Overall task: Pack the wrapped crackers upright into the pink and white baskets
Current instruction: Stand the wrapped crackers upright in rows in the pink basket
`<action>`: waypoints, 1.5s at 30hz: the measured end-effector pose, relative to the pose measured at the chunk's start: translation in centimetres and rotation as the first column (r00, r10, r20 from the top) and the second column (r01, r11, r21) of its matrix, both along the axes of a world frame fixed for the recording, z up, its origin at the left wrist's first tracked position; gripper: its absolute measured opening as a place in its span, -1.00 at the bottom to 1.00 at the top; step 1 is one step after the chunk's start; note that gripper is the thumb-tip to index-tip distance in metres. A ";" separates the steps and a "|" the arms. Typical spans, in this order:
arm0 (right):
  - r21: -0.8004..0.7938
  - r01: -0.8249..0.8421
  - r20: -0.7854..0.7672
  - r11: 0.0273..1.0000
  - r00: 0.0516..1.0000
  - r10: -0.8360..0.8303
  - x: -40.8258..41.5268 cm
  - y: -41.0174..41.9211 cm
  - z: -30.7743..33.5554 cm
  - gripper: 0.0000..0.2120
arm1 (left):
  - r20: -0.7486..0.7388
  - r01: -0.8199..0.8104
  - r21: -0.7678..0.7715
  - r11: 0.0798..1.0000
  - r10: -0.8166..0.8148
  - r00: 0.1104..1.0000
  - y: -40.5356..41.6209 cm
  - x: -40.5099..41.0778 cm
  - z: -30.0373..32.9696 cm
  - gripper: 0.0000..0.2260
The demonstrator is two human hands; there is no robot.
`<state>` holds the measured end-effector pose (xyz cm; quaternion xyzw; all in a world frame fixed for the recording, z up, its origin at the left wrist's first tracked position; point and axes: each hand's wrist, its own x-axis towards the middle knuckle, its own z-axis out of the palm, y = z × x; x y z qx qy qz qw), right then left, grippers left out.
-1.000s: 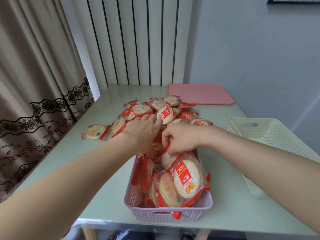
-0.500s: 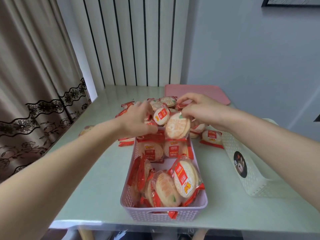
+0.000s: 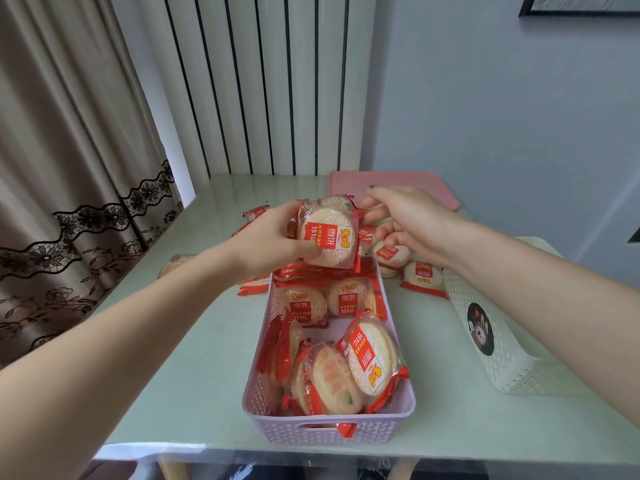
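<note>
Left hand: gripped a wrapped cracker pack, thumb under and fingers over, held above the far end of the pink basket. A second pack appeared stacked behind it.

Right hand: fingers loosely curled over the loose cracker pile beyond the basket; whether it gripped a pack could not be told.

Pink basket: stood at the near edge of the counter, long side running away from the person. Two packs stood upright against its far wall; several more leaned at the near end, one large pack tilted on top.

White basket: beside the pink one on the right, lying tipped, round sticker on its side.

Pink tray: flat at the counter's far edge.
</note>
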<state>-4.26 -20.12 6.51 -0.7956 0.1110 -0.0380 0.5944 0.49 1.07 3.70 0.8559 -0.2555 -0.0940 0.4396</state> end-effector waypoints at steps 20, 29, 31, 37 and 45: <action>-0.777 -0.190 0.064 0.601 0.925 0.375 -0.8 -1.6 -1.6 -0.81 | 0.304 -0.015 0.488 0.873 -0.154 0.940 -0.4 0.9 -2.4 -0.33; -0.985 -0.174 -0.132 0.015 0.794 0.593 -0.1 0.9 -3.8 -0.83 | 0.427 -0.203 0.793 0.575 -0.286 0.858 -2.3 0.3 -5.7 -0.23; -0.983 -0.183 -0.165 -0.027 0.802 0.574 0.1 1.2 -4.2 -0.87 | 0.453 -0.226 0.783 0.579 -0.284 0.845 -2.4 0.4 -5.7 -0.28; -0.958 -0.283 -0.222 0.041 0.827 0.516 0.4 1.6 -5.0 -0.89 | 0.474 -0.217 0.752 0.623 -0.280 0.835 -2.2 0.2 -6.0 -0.28; -0.885 -0.387 -0.342 0.259 0.918 0.202 -1.0 1.4 -3.2 -0.71 | 0.464 -0.036 0.586 0.809 -0.299 0.834 -2.7 -0.5 -4.8 -0.45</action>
